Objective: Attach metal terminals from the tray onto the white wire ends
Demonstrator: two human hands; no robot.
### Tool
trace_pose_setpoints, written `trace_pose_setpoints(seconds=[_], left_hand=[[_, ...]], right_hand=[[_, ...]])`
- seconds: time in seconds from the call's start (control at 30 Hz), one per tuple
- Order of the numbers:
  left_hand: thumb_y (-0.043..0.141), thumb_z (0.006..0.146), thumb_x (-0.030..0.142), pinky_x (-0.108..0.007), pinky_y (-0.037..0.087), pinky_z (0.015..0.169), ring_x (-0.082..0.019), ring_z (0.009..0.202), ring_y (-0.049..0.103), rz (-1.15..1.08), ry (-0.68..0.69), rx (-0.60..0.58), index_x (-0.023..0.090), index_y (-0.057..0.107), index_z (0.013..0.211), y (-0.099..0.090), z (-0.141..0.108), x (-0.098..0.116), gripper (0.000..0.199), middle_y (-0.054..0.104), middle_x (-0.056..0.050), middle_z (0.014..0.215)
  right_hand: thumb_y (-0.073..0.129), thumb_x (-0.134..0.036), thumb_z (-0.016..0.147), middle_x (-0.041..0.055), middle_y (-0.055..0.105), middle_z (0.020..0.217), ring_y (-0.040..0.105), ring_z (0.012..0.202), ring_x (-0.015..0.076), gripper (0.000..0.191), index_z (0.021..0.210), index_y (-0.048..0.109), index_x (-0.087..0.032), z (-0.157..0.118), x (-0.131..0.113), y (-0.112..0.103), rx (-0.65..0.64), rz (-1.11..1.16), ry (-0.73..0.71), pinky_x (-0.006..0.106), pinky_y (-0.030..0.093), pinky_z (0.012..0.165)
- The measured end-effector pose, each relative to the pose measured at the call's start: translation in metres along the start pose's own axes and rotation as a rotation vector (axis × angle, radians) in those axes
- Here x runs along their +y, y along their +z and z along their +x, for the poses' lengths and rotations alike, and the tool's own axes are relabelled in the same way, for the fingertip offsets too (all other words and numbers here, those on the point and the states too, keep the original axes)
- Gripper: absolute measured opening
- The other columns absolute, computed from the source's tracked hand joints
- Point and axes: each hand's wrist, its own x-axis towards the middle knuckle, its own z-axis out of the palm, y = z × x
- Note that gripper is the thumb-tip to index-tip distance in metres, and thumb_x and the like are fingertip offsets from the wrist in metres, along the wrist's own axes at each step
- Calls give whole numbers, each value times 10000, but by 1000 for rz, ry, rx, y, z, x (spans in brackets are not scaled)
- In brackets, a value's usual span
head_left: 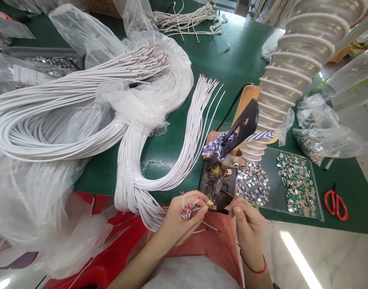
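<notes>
My left hand point(188, 212) is closed around several white cables whose red-tipped ends point(186, 212) stick out between the fingers. At its thumb and fingertip, a small yellow piece point(210, 203) shows over the front edge of the dark tray point(206, 188). Facing it, my right hand point(247, 216) has thumb and forefinger pinched together at the tray's right front corner. What lies between those fingers is too small to name. A bundle of white cables point(160, 182) curves across the green table and runs down behind my left hand.
A clear ribbed hose point(304, 56) comes down beside a black bracket point(241, 124) tied with blue-white cord. Small metal connectors point(253, 182) and green-and-silver ones point(298, 184) lie on a tray to the right. Red scissors point(336, 204) lie farther right. Bagged cables point(81, 92) cover the left.
</notes>
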Motion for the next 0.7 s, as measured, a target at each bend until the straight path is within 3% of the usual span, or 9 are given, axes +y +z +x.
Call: trace_pose_setpoints(seconds=[0.1,0.27,0.43,0.53,0.7], left_hand=[[607,872,130,-274,553,750,-177,771,730,74,32,31,199,660,706,2,0,0,188,784,-47,845],[599,888,126,-258,570,754,-169,782,740,93,50,50,201,666,717,2,3,2,199,790,-46,882],[589,889,135,-262,566,690,-179,735,734,133,55,64,199,656,704,2,5,7,207,789,-58,854],[585,898,127,-264,569,712,-180,753,733,159,73,65,199,656,719,2,5,7,206,787,-57,865],[590,915,90,-225,563,734,-155,781,730,147,139,59,191,648,745,3,2,1,206,772,-51,903]], right_hand=[[631,-386,1017,-18,604,568,496,447,128,298,817,779,-221,-3,2,-3,29,-11,66,244,398,437],[593,-398,1034,-12,621,610,570,510,139,300,852,755,-222,2,-2,1,-28,-40,71,233,470,486],[582,-402,1040,-37,583,603,519,481,125,251,920,717,-228,1,-3,7,-26,-80,56,226,436,468],[606,-418,1029,-58,525,579,484,473,120,250,865,639,-232,0,0,12,-20,-51,92,221,416,457],[682,-390,986,20,645,742,624,666,169,271,777,614,-233,3,-3,20,2,6,25,256,527,582]])
